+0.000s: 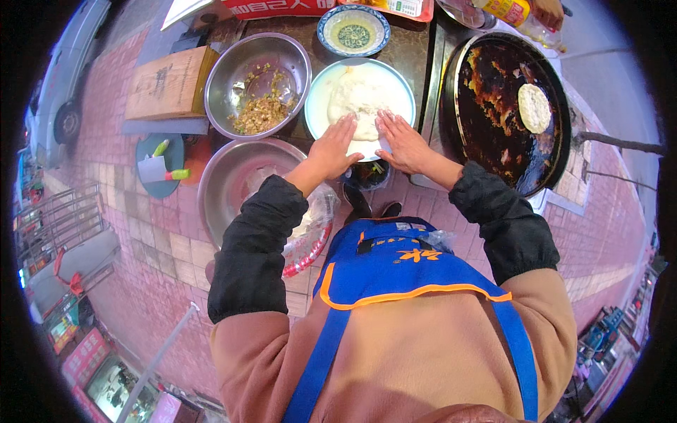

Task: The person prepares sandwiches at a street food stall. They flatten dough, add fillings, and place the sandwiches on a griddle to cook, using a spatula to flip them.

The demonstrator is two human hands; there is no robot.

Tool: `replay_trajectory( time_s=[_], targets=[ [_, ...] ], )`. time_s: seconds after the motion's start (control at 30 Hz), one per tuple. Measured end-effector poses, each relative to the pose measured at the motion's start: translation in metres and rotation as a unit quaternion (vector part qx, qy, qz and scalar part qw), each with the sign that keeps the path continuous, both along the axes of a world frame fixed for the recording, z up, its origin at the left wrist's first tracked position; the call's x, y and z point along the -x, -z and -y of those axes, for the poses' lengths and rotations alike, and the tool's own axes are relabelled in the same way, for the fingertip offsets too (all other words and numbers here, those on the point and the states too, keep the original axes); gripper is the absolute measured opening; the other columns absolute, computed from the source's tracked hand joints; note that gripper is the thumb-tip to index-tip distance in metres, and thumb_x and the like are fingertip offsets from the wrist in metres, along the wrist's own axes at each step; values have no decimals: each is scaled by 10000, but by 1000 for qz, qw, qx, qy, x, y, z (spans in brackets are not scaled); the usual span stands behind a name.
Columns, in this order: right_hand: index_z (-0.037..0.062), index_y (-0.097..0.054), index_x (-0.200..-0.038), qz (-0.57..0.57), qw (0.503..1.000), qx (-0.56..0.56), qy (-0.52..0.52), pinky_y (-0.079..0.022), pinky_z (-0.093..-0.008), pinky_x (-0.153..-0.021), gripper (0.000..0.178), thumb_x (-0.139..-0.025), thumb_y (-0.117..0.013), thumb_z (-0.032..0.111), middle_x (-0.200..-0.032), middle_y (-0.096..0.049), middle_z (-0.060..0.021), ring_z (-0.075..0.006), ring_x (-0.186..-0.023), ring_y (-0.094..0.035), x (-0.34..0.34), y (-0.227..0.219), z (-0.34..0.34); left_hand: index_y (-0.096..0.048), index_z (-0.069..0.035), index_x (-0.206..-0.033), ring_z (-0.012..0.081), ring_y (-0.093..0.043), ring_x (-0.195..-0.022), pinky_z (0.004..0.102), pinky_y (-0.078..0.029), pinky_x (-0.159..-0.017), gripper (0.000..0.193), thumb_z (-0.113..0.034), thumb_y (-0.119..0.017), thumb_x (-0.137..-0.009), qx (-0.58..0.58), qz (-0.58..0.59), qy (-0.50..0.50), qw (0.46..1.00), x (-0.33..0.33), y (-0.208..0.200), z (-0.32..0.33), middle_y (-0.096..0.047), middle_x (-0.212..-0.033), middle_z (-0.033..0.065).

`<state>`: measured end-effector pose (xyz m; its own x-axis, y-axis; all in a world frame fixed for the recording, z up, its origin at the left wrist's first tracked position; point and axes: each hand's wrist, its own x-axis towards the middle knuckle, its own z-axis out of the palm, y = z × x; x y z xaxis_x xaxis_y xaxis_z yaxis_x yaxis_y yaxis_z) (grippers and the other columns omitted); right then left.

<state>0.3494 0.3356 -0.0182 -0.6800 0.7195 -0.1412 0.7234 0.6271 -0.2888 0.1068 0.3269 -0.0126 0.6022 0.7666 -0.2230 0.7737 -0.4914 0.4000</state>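
White dough (358, 92) lies spread in a pale, light-blue-rimmed round dish (405, 95) in front of me. My left hand (334, 146) rests with fingers stretched out on the near left of the dough. On its near right lies my right hand (407, 144), its fingers also extended and flat. Both sets of fingertips touch the dough, a small gap between them. To the left, a metal bowl (220, 84) holds a chopped filling (262, 113). Beyond the dish stands a blue-patterned bowl (352, 30) with yellowish liquid.
At the right, a large dark round griddle (504, 151) carries one pale flatbread (534, 108). A wide metal basin (218, 187) with plastic wrap sits near my left forearm. A wooden box (169, 83) and a cleaver (154, 170) on a round board are farther left. Bottles (511, 10) stand behind the griddle.
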Motion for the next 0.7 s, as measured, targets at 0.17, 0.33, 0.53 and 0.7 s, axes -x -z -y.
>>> replay_trajectory(
  time_s=[0.17,0.33,0.53,0.7],
  targets=[
    [-70,-347,-1410,3,998,-32,-48,-185,-457,-1174,722,-940,-480,462,-1466,-368,-255,-354,-1399,-306,-13,-7,11,-243,44,-1474,325,-181,-1458,413,-169,-1185,773,-491,-454,-957,25,-57,54,997,0,-1,15,-198,-1561,219],
    [-2,-468,-1353,15,998,-2,-53,-254,-464,-1140,570,-947,-495,397,-1429,-450,-204,-315,-1342,-408,-29,-22,0,-307,22,-1449,352,-241,-1433,428,-230,-1161,717,-462,-486,-950,9,-43,41,998,15,-2,16,-232,-1552,208],
    [56,-607,-873,-115,984,-87,102,-534,-457,-683,108,-853,-534,133,-852,-638,-165,-373,-818,-650,-16,-8,-64,-544,-12,-1264,377,-525,-1198,442,-433,-994,475,-313,-598,-901,34,121,-137,983,6,-2,-25,-542,-1304,229],
    [22,-642,-918,-124,966,-82,214,-515,-462,-708,157,-794,-606,111,-905,-652,-196,-396,-807,-634,19,21,-133,-599,-18,-1164,364,-597,-1047,458,-479,-893,385,-135,-680,-806,-73,211,-195,955,-22,11,-116,-621,-1139,197]
  ],
)
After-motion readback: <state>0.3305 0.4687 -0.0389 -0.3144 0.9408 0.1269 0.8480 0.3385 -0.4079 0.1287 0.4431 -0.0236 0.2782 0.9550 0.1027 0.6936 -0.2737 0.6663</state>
